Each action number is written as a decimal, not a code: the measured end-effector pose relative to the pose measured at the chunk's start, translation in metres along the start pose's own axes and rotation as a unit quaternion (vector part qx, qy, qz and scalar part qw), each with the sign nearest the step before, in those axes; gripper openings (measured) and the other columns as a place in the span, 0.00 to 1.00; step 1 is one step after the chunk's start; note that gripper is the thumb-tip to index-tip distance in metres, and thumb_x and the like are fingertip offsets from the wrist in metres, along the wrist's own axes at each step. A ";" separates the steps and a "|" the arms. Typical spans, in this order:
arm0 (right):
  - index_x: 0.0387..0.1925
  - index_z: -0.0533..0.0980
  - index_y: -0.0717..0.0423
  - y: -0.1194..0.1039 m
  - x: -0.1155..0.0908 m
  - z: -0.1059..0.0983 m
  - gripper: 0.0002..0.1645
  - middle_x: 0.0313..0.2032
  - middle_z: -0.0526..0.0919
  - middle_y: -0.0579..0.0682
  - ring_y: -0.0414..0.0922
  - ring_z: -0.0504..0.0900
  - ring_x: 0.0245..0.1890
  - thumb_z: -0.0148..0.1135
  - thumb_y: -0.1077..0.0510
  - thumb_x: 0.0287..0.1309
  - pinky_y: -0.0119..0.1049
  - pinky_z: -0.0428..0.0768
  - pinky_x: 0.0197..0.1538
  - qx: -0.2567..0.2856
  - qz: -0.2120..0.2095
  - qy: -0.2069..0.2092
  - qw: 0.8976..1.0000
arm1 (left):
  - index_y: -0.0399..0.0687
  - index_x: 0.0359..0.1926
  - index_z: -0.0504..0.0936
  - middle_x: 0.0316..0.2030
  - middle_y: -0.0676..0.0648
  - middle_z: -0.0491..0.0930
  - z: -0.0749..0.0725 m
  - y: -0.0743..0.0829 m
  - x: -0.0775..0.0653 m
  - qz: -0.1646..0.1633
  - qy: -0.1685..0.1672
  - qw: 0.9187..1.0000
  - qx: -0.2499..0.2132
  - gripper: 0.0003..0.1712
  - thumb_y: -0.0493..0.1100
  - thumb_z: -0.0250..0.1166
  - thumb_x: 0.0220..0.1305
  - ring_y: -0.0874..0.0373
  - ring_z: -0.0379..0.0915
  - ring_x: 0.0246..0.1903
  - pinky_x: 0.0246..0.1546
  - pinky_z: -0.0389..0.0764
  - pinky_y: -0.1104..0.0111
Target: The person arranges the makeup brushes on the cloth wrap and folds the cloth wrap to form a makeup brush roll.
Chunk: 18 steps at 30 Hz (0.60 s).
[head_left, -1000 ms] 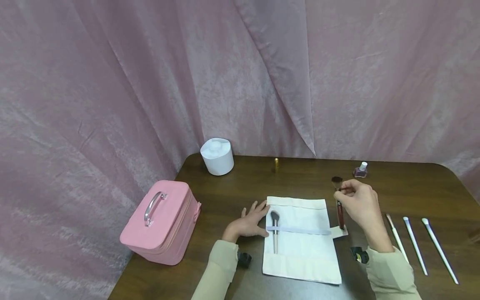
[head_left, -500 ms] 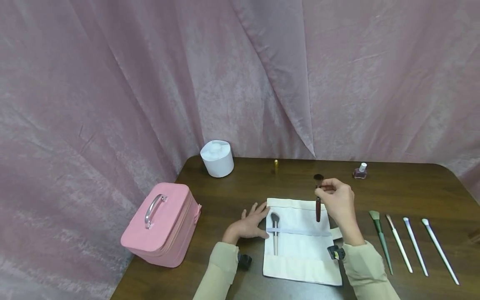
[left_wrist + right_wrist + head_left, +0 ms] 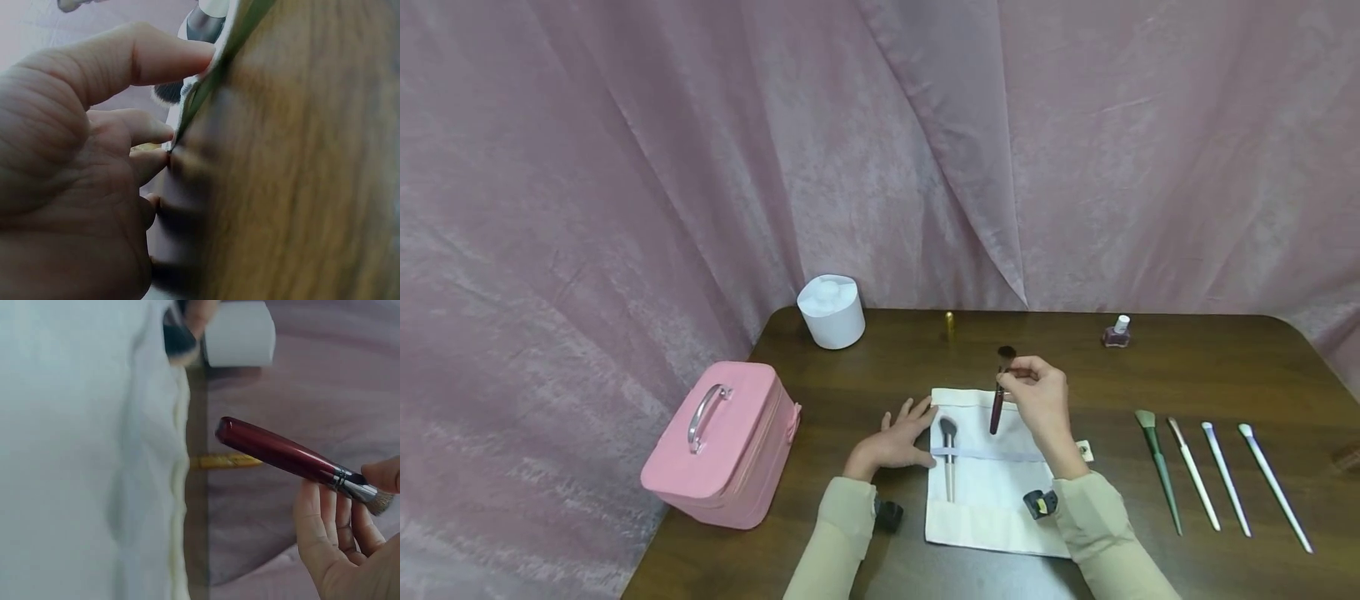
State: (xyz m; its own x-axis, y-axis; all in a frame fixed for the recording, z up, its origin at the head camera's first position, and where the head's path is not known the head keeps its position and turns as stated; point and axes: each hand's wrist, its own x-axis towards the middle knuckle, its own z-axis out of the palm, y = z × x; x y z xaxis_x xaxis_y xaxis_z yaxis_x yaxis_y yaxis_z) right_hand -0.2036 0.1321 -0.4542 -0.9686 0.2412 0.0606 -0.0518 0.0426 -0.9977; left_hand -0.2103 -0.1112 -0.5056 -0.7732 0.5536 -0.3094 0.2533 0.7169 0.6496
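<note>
A white cloth brush roll (image 3: 977, 521) lies unrolled on the table, with a lavender elastic strap across it. One makeup brush with dark bristles and a pale handle (image 3: 950, 479) sits under the strap at its left side. My left hand (image 3: 891, 443) rests at the roll's left edge, fingers spread, thumb and fingertips touching the cloth in the left wrist view. Above the upper part of the roll, my right hand (image 3: 1042, 402) pinches a dark red makeup brush (image 3: 281, 450) near its silver ferrule. Its bristles point up and its handle end hangs down, apart from the cloth.
Several makeup brushes lie in a row at the right, including a green brush (image 3: 1161, 471). A pink case (image 3: 718, 442) stands at the left. Along the back are a white tissue roll (image 3: 832, 312), a small gold tube (image 3: 950, 325) and a nail polish bottle (image 3: 1116, 333).
My right hand has carried the red brush leftward, from beside the roll's right edge to above the roll. The green brush has come into sight. My left hand has stayed in place.
</note>
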 end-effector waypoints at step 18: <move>0.42 0.74 0.75 0.028 -0.002 0.025 0.11 0.30 0.80 0.50 0.35 0.80 0.28 0.63 0.72 0.58 0.31 0.84 0.31 0.007 0.065 -0.043 0.997 | 0.47 0.80 0.52 0.81 0.49 0.40 -0.001 0.002 0.002 -0.011 0.000 1.000 0.024 0.54 0.47 0.72 0.60 0.47 0.25 0.78 0.72 0.32 0.41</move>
State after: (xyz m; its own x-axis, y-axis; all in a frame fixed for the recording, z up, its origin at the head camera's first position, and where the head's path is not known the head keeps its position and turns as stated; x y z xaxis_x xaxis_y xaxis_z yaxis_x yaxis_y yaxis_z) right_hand -0.2093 0.1088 -0.4832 -0.9848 0.1589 -0.0708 0.0721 0.0027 -0.9974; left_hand -0.2125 -0.1092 -0.5042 -0.7791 0.5376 -0.3225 0.2640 0.7479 0.6091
